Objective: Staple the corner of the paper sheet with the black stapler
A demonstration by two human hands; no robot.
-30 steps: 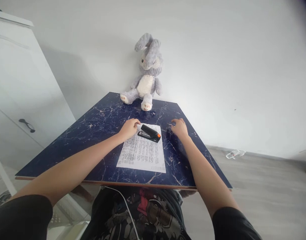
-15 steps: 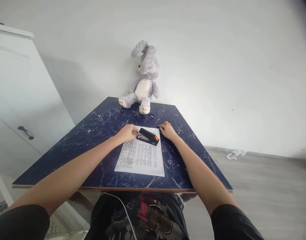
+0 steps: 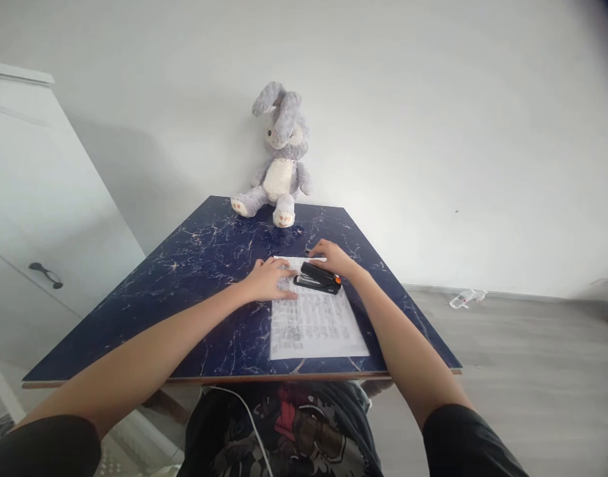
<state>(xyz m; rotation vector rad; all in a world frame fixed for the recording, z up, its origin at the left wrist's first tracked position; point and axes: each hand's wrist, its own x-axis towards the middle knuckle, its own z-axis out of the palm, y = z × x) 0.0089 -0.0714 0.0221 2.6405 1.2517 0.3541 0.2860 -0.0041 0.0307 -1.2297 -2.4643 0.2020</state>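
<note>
A black stapler (image 3: 318, 278) with an orange part at its right end lies on a printed sheet of paper (image 3: 314, 331). My left hand (image 3: 270, 279) is open, its fingers spread over the sheet's left edge and its fingertips close to the stapler's left end. At the sheet's top edge my right hand (image 3: 330, 257) is closed, just behind the stapler. A small dark object (image 3: 308, 252) pokes out at its fingertips; most of it is hidden, so its kind is unclear.
The sheet lies on a dark blue marble-patterned table (image 3: 224, 265). A grey plush rabbit (image 3: 281, 165) sits at the far edge against the wall. To the left stands a white cabinet (image 3: 46, 179). A clear plastic item (image 3: 467, 299) lies on the floor at right.
The sheet and stapler have shifted right and the sheet has turned. My left hand has let go of the stapler's end and spread its fingers. My right hand reaches further over the top edge.
</note>
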